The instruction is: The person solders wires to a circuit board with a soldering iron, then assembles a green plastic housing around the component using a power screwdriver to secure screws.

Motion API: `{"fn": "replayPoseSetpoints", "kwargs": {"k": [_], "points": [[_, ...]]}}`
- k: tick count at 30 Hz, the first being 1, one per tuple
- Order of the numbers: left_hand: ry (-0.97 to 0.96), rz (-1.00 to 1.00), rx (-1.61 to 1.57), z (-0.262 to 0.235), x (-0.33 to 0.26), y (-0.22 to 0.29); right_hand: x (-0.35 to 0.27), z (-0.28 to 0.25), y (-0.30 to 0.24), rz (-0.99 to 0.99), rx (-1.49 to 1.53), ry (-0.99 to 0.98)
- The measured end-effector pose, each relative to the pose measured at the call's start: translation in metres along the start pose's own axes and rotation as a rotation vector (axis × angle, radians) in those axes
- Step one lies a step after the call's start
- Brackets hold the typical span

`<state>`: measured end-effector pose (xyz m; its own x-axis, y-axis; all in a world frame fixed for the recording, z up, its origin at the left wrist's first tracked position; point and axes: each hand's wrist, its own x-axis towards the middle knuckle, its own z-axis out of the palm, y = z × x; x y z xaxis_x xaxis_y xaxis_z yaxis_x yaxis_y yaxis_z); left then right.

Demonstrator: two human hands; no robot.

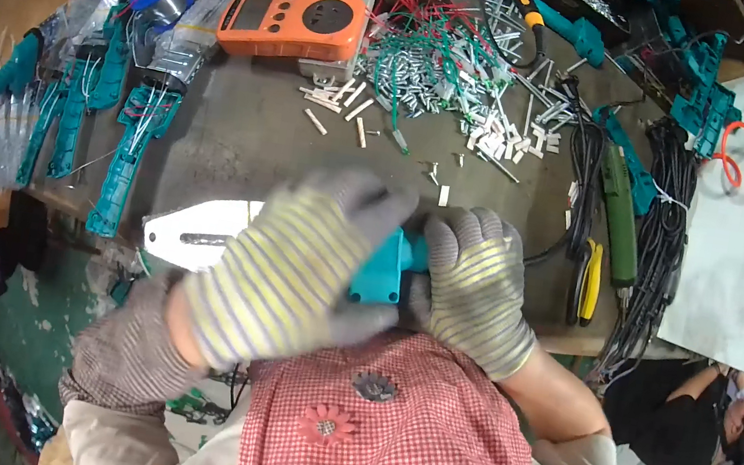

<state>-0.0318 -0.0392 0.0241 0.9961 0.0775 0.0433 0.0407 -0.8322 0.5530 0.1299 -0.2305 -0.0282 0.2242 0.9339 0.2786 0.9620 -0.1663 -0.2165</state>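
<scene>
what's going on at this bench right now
A person in striped knit gloves holds a teal plastic tool body between both hands, the left hand over its near side and the right hand gripping its other end, close to their checked apron. A flat white metal blade sticks out to the left. On the workbench behind lie an orange meter, a heap of small connectors and wires and more teal housings.

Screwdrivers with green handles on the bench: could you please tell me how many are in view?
1: a green-handled screwdriver lies at the bench's right side, beside the black cables and the yellow-handled pliers. Others may be hidden under the clutter.
</scene>
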Motion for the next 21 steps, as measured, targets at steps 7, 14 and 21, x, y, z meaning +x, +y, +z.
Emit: {"fn": "replayPoseSetpoints", "kwargs": {"k": [7, 14, 21], "points": [[0.003, -0.115, 0.293, 0.037, -0.007, 0.013, 0.021, -0.031, 0.038, -0.073, 0.154, -0.233], [-0.076, -0.027, 0.220, 0.022, -0.012, 0.008, 0.023, -0.019, 0.039, 0.119, 0.170, -0.400], [-0.078, -0.032, 0.184, 0.031, -0.014, 0.004, 0.044, -0.016, 0.016, 0.118, 0.112, -0.425]]}}
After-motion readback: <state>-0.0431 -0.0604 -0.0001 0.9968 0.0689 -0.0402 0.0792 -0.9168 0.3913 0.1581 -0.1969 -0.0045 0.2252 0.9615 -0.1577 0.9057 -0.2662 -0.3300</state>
